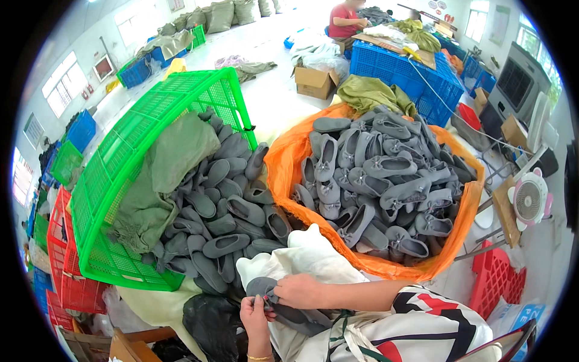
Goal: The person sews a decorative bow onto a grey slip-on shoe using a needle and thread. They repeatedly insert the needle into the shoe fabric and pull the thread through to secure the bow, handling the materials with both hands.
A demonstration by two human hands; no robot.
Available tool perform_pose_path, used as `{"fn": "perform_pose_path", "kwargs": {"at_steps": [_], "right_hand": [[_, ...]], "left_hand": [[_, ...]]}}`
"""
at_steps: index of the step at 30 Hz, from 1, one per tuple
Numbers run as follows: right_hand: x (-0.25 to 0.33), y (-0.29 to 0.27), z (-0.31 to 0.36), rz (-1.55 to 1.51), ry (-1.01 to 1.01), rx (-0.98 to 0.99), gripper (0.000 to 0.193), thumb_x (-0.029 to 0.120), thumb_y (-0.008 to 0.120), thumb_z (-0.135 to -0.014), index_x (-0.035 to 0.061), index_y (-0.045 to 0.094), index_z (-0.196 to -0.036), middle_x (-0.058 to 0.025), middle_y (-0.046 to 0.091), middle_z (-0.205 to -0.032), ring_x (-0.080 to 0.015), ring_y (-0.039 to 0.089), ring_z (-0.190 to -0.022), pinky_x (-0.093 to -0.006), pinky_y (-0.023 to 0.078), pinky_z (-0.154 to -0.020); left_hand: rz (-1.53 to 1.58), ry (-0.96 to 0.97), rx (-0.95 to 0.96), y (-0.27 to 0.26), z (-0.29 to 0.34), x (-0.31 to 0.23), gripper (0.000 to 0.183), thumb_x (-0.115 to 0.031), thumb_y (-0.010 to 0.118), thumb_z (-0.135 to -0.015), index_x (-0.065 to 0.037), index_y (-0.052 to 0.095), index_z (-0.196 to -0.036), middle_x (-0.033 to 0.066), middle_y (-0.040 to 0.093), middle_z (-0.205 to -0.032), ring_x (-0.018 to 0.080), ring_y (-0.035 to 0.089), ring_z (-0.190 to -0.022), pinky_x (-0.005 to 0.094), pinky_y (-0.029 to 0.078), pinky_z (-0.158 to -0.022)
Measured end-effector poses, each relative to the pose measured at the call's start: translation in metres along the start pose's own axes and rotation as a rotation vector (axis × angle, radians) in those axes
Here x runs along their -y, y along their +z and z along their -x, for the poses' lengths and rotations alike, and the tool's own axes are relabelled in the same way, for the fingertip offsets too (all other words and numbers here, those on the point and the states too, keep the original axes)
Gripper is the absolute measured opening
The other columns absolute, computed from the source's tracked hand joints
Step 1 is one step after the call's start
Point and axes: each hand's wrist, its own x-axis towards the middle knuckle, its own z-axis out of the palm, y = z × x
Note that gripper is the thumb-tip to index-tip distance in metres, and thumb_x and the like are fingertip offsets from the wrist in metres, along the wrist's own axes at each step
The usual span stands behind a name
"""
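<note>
A grey slip-on shoe (260, 285) lies over my lap, gripped from both sides. My left hand (256, 315) is closed at its edge, thumb and fingers pinched near a tiny red spot. My right hand (298, 291) has its fingers closed on the shoe's upper from the right. Beneath them a second grey piece (304, 321), perhaps another shoe, rests on the white cloth (313, 256) across my lap. Ahead to the left, plain grey shoes (226, 245) spill from a tipped green crate (129, 145). Grey shoes with small bows (389, 166) fill an orange sack (362, 262) to the right.
An olive cloth (184, 151) lies in the green crate. Red crates (60, 241) stand left, a black bag (211, 326) beside my left arm. Behind the sack are a cardboard box (315, 82) and blue crates (398, 72), where another person (345, 21) sits. A fan (531, 198) stands right.
</note>
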Motion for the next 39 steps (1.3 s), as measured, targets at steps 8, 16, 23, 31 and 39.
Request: {"fn": "perform_pose_path", "kwargs": {"at_steps": [8, 16, 23, 31, 39], "right_hand": [[0.011, 0.018, 0.025, -0.066, 0.035, -0.082, 0.013, 0.017, 0.06, -0.079, 0.0072, 0.059, -0.07, -0.0133, 0.06, -0.07, -0.0319, 0.061, -0.064, -0.0432, 0.051, -0.058], [0.026, -0.027, 0.027, -0.432, 0.297, 0.208, 0.019, 0.018, 0.064, -0.09, -0.0016, 0.066, -0.089, -0.0172, 0.063, -0.079, -0.0343, 0.062, -0.074, -0.04, 0.049, -0.068], [0.032, -0.032, 0.028, -0.7, 0.366, 0.276, 0.026, 0.021, 0.062, -0.092, -0.0024, 0.067, -0.103, -0.0161, 0.064, -0.081, -0.033, 0.063, -0.078, -0.0391, 0.051, -0.071], [0.059, 0.012, 0.044, -0.59, 0.217, 0.31, 0.044, 0.017, 0.067, -0.088, -0.0051, 0.052, -0.123, -0.0191, 0.056, -0.101, -0.0331, 0.06, -0.087, -0.04, 0.051, -0.081], [0.052, -0.004, 0.044, -0.646, 0.364, 0.237, 0.037, 0.019, 0.067, -0.088, -0.0042, 0.062, -0.117, -0.0173, 0.065, -0.091, -0.0368, 0.064, -0.082, -0.0391, 0.053, -0.076]], "left_hand": [[-0.177, 0.203, -0.101, -0.018, -0.014, 0.034, 0.023, -0.012, 0.066, -0.094, -0.006, 0.053, -0.076, -0.0016, 0.054, -0.067, 0.0055, 0.047, -0.06, 0.0245, 0.041, -0.054], [-0.429, 0.31, -0.041, -0.023, 0.002, 0.019, 0.017, -0.016, 0.07, -0.092, -0.003, 0.061, -0.088, -0.0006, 0.057, -0.071, 0.0101, 0.051, -0.063, 0.0258, 0.045, -0.06], [-0.869, 0.755, -0.018, -0.014, 0.002, -0.002, 0.014, -0.014, 0.071, -0.086, -0.005, 0.063, -0.092, 0.0108, 0.064, -0.085, 0.0271, 0.063, -0.071, 0.0344, 0.051, -0.063], [-1.325, 0.464, 0.123, 0.013, 0.01, -0.047, 0.058, -0.052, 0.073, -0.08, 0.003, 0.058, -0.086, 0.0168, 0.063, -0.076, 0.032, 0.067, -0.071, 0.0376, 0.053, -0.062], [-1.026, 0.404, -0.035, -0.001, -0.003, -0.019, 0.042, -0.036, 0.073, -0.085, 0.004, 0.062, -0.089, 0.0141, 0.065, -0.075, 0.0268, 0.066, -0.068, 0.0345, 0.052, -0.063]]}}
